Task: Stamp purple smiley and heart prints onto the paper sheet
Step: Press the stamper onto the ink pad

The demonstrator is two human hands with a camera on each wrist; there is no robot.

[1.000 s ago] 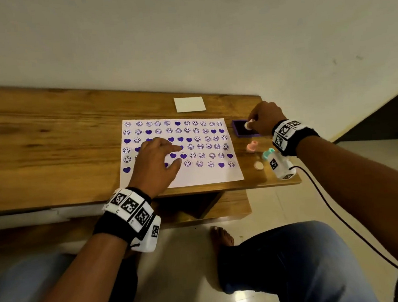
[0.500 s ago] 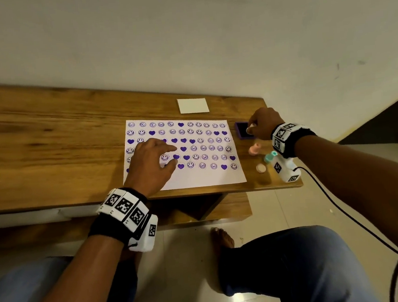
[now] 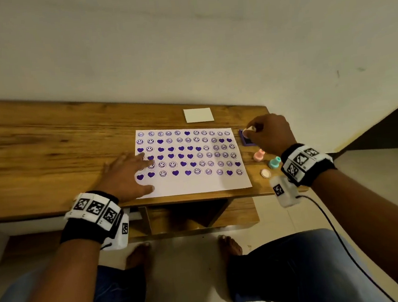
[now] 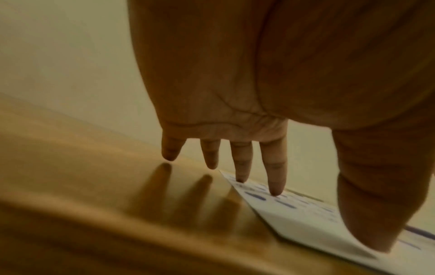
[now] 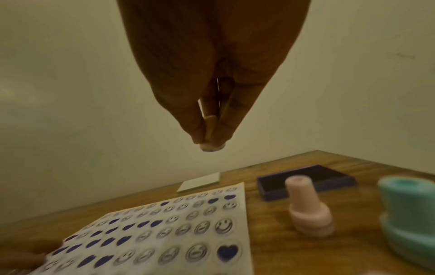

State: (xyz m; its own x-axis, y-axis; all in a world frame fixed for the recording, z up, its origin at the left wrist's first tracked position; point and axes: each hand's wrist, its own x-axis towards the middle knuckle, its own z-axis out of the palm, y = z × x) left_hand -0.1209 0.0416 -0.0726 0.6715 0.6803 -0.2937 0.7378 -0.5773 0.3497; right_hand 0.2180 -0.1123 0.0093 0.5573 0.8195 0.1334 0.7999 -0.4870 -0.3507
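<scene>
A white paper sheet point(image 3: 196, 182) covered in rows of purple smileys and hearts lies on the wooden table point(image 3: 49, 152). My left hand point(image 3: 125, 174) lies flat with spread fingers on the sheet's left edge point(image 4: 306, 223), partly on the wood. My right hand point(image 3: 267, 134) pinches a small pale stamp point(image 5: 209, 128) between thumb and fingers, raised above the table, inked face down. The purple ink pad point(image 3: 246, 140) lies right of the sheet point(image 5: 164, 232), partly behind my right hand; in the right wrist view the ink pad point(image 5: 306, 179) sits beyond a pink stamp.
A pink stamp point(image 3: 259, 155) and a teal stamp point(image 3: 274, 162) stand right of the sheet, with a small round cap point(image 3: 265, 173) near the table's front edge. A white card point(image 3: 198, 114) lies behind the sheet. The wall runs along the table's back.
My left hand slid left, from the middle of the sheet to its left edge. My right hand has lifted the stamp off the ink pad.
</scene>
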